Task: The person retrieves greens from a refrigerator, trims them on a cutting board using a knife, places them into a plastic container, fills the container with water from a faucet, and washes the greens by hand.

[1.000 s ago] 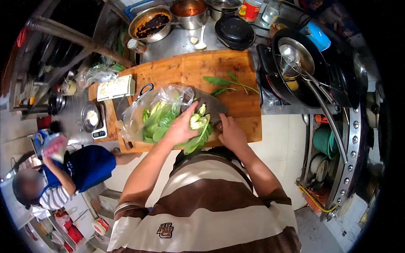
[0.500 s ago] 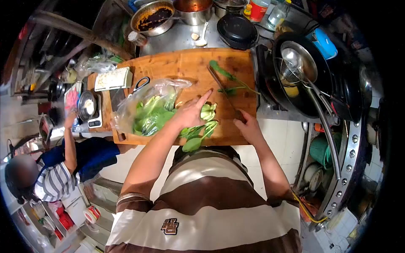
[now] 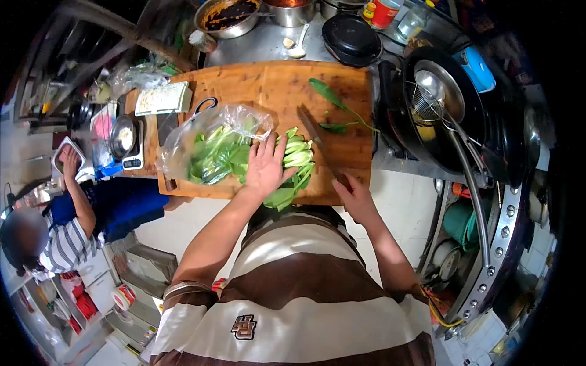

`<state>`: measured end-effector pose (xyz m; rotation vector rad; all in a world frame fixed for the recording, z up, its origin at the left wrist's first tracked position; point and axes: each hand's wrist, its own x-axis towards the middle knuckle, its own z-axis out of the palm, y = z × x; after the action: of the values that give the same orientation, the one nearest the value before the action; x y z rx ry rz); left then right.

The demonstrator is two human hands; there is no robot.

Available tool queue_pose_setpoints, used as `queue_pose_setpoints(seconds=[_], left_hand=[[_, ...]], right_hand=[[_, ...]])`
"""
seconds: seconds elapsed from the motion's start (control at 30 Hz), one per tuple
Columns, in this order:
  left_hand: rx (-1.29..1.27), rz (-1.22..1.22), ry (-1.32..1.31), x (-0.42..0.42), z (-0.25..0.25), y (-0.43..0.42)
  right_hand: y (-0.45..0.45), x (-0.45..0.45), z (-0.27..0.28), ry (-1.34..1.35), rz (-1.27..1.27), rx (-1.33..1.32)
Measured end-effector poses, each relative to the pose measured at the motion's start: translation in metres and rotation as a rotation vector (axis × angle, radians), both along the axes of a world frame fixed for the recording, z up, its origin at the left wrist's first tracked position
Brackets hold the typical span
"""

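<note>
My left hand (image 3: 266, 166) lies flat with its fingers stretched out, against the left side of a bunch of leafy greens (image 3: 299, 154). The pale cut stalks point away from me, while the leaves hang toward the near edge of the wooden cutting board (image 3: 244, 91). In my right hand (image 3: 357, 196) is the handle of a kitchen knife (image 3: 320, 143); its long blade slants away to the left, just right of the bunch. Beyond the blade, a loose leafy stem (image 3: 329, 94) rests on the board. More greens fill a clear plastic bag (image 3: 177, 149) left of my left hand.
Scissors (image 3: 206, 105), a white pad (image 3: 162, 99) and a scale with a bowl (image 3: 124, 135) are on the left. A wok (image 3: 452, 146) with strainer and ladle stands right. Pans and a white spoon (image 3: 298, 46) sit behind. A co-worker (image 3: 70, 241) is at left.
My left hand has drawn back left, and more of the stalks show. The knife stays in my right hand. The co-worker's hand has moved from near the scale to a tray further left.
</note>
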<state>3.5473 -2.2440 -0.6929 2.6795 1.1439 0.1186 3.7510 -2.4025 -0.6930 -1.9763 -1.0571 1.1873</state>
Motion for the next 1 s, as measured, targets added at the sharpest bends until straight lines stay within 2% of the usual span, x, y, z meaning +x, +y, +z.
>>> queue_pose_setpoints(seconds=[0.13,0.4,0.47,0.57,0.7,0.8,0.9,1.0], left_hand=[[0.053,0.037,-0.034,0.003,0.002,-0.003],[0.063,0.053,-0.015,0.015,0.001,-0.010],[0.033,0.062,0.133,0.021,0.011,-0.024],[-0.034,0.053,0.278,0.028,0.024,-0.037],[-0.086,-0.023,0.027,0.014,-0.004,-0.016],[-0.150,0.007,-0.029,0.006,-0.003,-0.004],[-0.146,0.047,0.032,0.012,0.003,-0.006],[-0.112,0.061,0.006,0.013,0.001,-0.006]], right_hand=[[-0.004,-0.003,-0.003,0.036,0.042,-0.003],[0.003,-0.014,0.029,0.091,0.054,-0.250],[0.003,-0.012,0.023,0.087,0.052,-0.276],[0.003,-0.014,0.024,0.068,0.054,-0.175],[0.003,-0.014,0.025,0.082,0.047,-0.184],[-0.001,-0.019,0.028,0.075,0.077,-0.133],[0.001,-0.016,0.033,0.086,0.071,-0.189],[-0.006,-0.016,0.040,0.061,0.064,-0.073]])
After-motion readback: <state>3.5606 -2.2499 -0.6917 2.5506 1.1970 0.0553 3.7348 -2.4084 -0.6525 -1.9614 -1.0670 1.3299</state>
